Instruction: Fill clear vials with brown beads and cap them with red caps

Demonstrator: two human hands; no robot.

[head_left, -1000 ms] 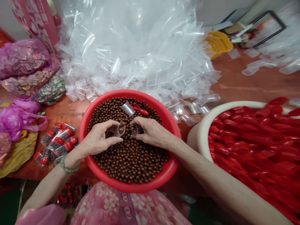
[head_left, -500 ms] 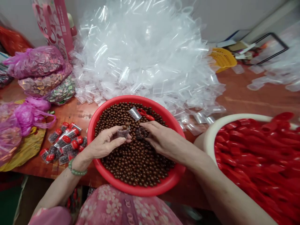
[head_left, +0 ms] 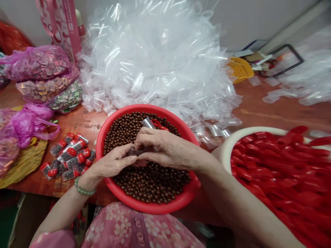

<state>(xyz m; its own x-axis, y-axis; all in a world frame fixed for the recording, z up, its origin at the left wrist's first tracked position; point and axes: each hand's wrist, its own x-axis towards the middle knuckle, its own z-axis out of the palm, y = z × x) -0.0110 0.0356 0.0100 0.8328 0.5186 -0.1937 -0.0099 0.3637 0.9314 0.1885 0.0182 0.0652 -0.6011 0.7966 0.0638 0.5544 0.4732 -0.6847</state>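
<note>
Left hand [head_left: 115,161] clamps cup [head_left: 135,152], right hand's [head_left: 165,148] grip unclear, above basin [head_left: 152,208] of brown balls [head_left: 152,186]

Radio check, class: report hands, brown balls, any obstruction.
Left hand gripping clear plastic tube; right hand against it. Brown balls in red basin, partly hidden by hands.

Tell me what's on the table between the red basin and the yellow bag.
A cluster of red-capped clear tubes with dark contents, between the basin and the bag; head view shows it.
</note>
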